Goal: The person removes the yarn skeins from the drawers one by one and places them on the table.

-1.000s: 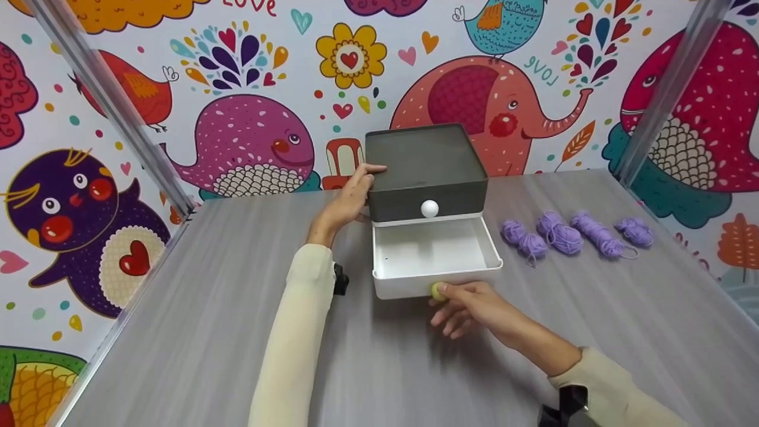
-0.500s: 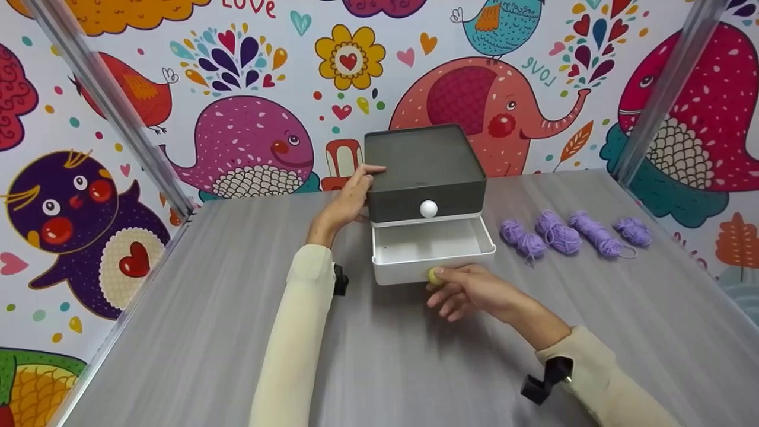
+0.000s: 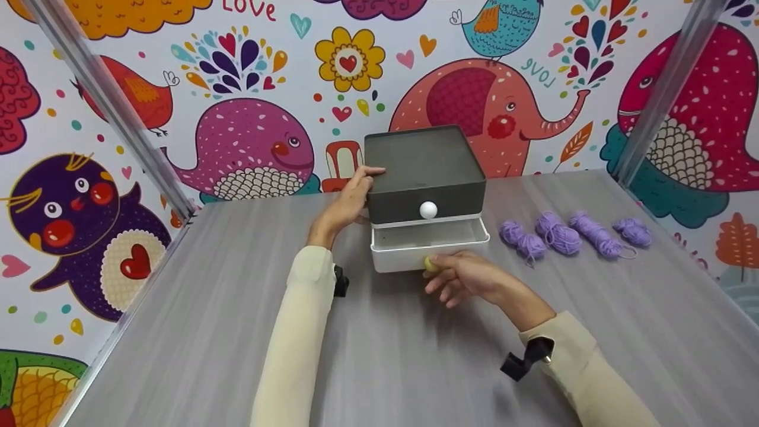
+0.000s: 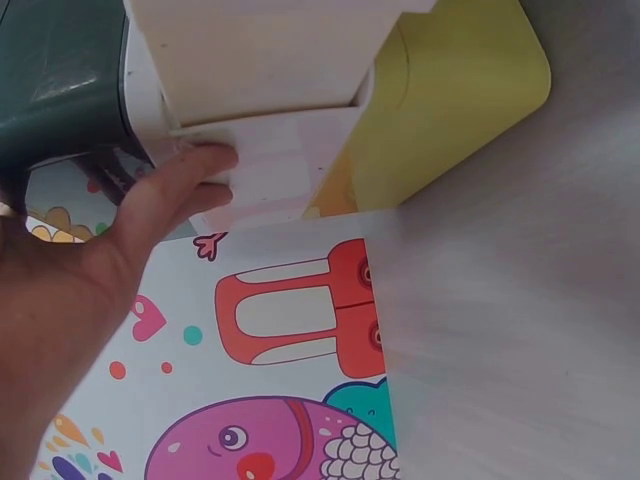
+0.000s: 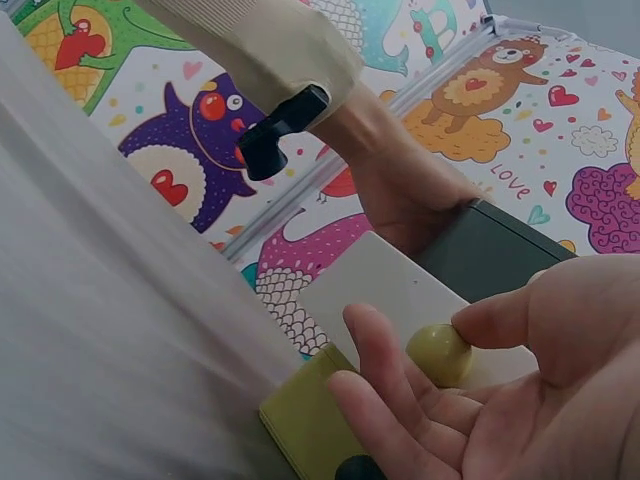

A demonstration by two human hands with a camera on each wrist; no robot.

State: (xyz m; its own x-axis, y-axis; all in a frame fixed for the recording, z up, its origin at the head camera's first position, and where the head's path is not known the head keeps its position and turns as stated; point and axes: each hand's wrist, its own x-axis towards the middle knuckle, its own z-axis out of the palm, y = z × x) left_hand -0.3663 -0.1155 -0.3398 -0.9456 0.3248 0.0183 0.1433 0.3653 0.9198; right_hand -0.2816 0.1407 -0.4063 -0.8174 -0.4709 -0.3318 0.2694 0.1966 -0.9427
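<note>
A small chest of drawers [image 3: 424, 157] has a dark grey top tier with a white knob [image 3: 428, 210]. Below it, a white drawer [image 3: 397, 261] stands partly pulled out and shows a bare inside. The right hand [image 3: 465, 277] pinches the drawer's yellow-green knob [image 5: 440, 355] between thumb and forefinger, its other fingers loosely curled below. At the chest's left side the left hand [image 3: 350, 201] holds on, a forefinger laid over the top edge. In the left wrist view, its digits press on a white side wall [image 4: 275, 165]. A yellow-green bottom tier [image 4: 455, 100] shows under the white one.
Several purple yarn skeins [image 3: 558, 232] lie in a row on the grey table [image 3: 237, 308], right of the chest. A wall with printed cartoon animals [image 3: 255, 148] rises close behind it. Metal posts [image 3: 118, 107] stand at the table's back corners.
The white drawer has slid back toward the chest, its opening now much shorter. The right hand has moved with it, away from the person. The left hand has stayed in place.
</note>
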